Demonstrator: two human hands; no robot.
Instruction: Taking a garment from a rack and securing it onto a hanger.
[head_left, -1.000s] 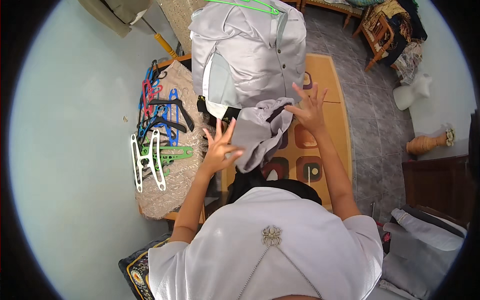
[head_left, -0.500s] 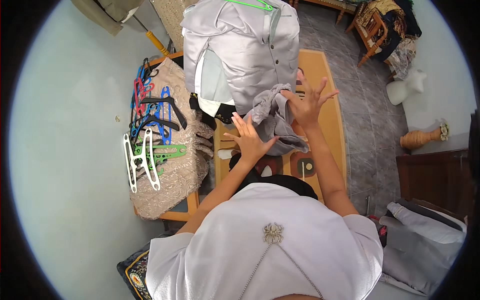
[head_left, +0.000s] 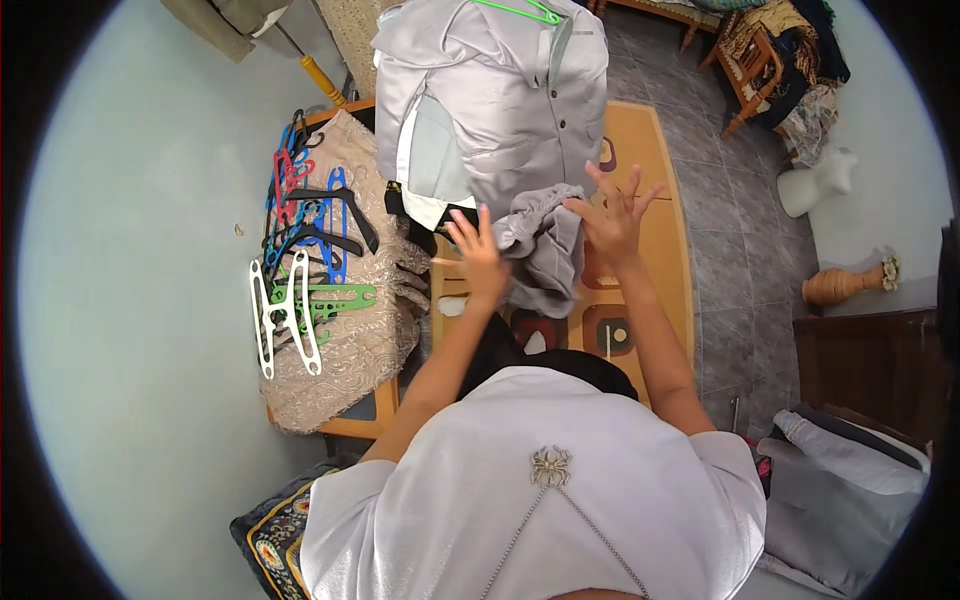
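A crumpled grey cloth garment hangs bunched at the near edge of a piled-up silver-grey jacket. Just left of the cloth is my left hand, its fingers spread and holding nothing. On the other side my right hand is open too, fingers fanned out. Its thumb side is close to the gathered top of the cloth; whether they touch I cannot tell. A green hanger lies at the jacket's far end, and white and black cloth shows under its near left side.
Left, a beige lace cloth covers a wooden-edged table, with white hangers and several coloured ones on it. A patterned orange rug lies below the hands. To the right are a vase, a white mannequin bust and folded grey clothes.
Both hands have shifted slightly, the left one a little leftward, away from the cloth. The grey cloth's lower part has swung left and now hangs more bunched together.
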